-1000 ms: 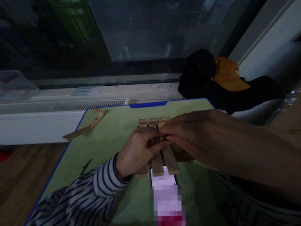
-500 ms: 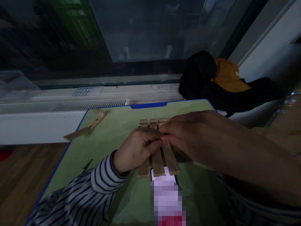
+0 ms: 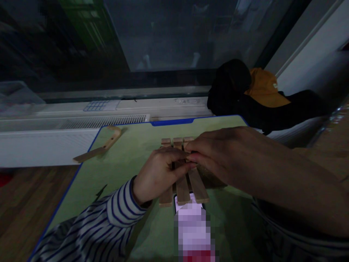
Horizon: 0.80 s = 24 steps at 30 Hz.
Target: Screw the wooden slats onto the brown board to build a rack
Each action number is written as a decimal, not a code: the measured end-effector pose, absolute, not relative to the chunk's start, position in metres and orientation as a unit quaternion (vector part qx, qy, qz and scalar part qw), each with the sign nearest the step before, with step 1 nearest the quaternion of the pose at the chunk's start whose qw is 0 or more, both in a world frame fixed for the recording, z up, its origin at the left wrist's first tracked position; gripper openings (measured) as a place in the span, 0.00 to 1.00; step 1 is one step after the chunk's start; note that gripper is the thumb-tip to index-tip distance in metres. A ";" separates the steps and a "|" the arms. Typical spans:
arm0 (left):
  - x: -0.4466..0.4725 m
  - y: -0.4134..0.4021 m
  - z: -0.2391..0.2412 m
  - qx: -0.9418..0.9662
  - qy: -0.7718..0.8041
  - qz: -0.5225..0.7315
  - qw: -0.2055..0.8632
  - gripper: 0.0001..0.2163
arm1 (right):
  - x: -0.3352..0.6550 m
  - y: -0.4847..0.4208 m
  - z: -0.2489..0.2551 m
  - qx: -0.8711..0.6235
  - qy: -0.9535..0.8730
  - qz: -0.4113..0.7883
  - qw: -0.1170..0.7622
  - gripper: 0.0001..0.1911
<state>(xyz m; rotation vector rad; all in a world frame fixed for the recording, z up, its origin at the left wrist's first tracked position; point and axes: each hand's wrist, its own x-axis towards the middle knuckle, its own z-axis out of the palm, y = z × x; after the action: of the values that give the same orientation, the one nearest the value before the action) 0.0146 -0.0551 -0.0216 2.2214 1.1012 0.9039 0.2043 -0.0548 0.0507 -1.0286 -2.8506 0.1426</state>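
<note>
A small wooden piece with three slats point(image 3: 183, 187) lies lengthwise on the green tabletop. Over its middle, my left hand point(image 3: 159, 173) rests from the left side, thumb and fingers closed together. From the right, my right hand point(image 3: 229, 154) meets it, its fingertips pinched at the right-hand slat. The fingertips of both hands touch or nearly touch. Whatever is between them is too small and dark to make out. Beneath the slats' near ends, a phone point(image 3: 191, 198) with a lit screen lies on the table, mostly pixelated.
A bent wooden part point(image 3: 106, 145) with dark holes hangs over the left edge of the green table point(image 3: 120, 153). Near my left sleeve is a thin dark object point(image 3: 101, 191). Beyond the table are a radiator point(image 3: 54, 145), a window, and an orange cap point(image 3: 264, 87) on black cloth.
My left thumb and fingertips have slid slightly to the right, toward my right hand's fingertips. The slatted wooden piece and the phone stay in place.
</note>
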 end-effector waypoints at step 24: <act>0.013 -0.056 -0.023 0.809 0.396 0.345 0.263 0.02 | 0.203 -0.056 0.050 -0.315 -0.945 0.014 0.085 0.16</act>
<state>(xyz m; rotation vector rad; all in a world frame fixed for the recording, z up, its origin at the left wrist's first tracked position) 0.0129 -0.0564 -0.0225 2.1894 1.0711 0.9330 0.2025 -0.0556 0.0498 -0.9395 -2.8180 0.0408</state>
